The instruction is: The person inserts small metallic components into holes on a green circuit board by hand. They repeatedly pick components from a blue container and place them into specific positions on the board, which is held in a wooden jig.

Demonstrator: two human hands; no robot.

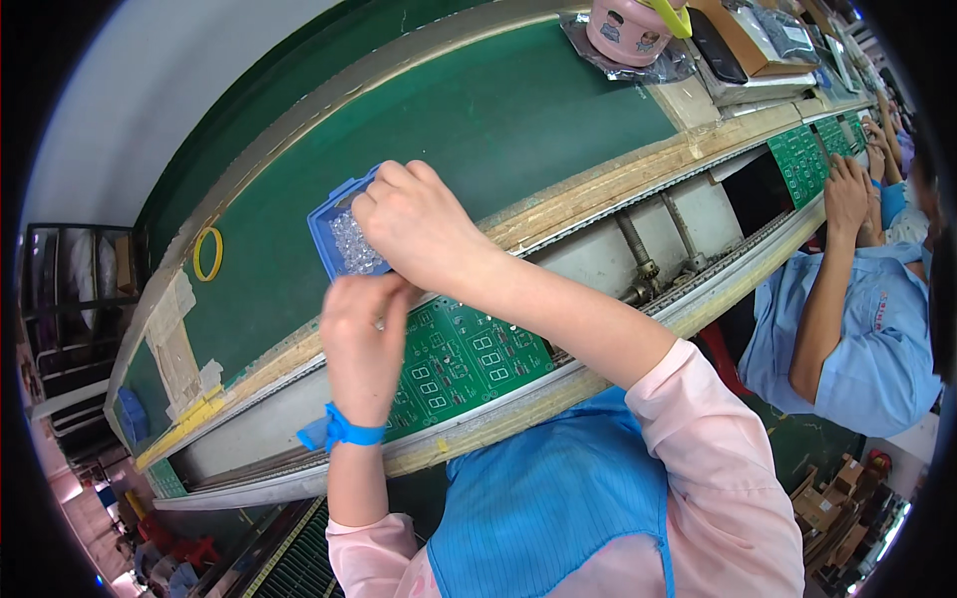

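Note:
A shallow blue bin (321,239) holds many small clear plastic pieces (354,244) on the green tabletop. My right hand (419,219) reaches across to the bin's right side with its fingers curled down; the fingertips are hidden. Just in front of the bin is my left hand (361,314), slightly blurred, its fingers bent together beside the rail. A blue strap (344,431) circles my left wrist. Whatever either hand pinches is too small or covered. Below the hands, a green circuit board (464,359) with white printed digit outlines lies in the conveyor track, partly covered by my left hand.
A wooden ledge (588,189) borders the conveyor rail. A yellow tape ring (207,254) lies on the left of the tabletop. At the back right stand a pink bucket (628,35) and a dark phone (718,45). A co-worker's hands (847,194) are near more boards (797,164).

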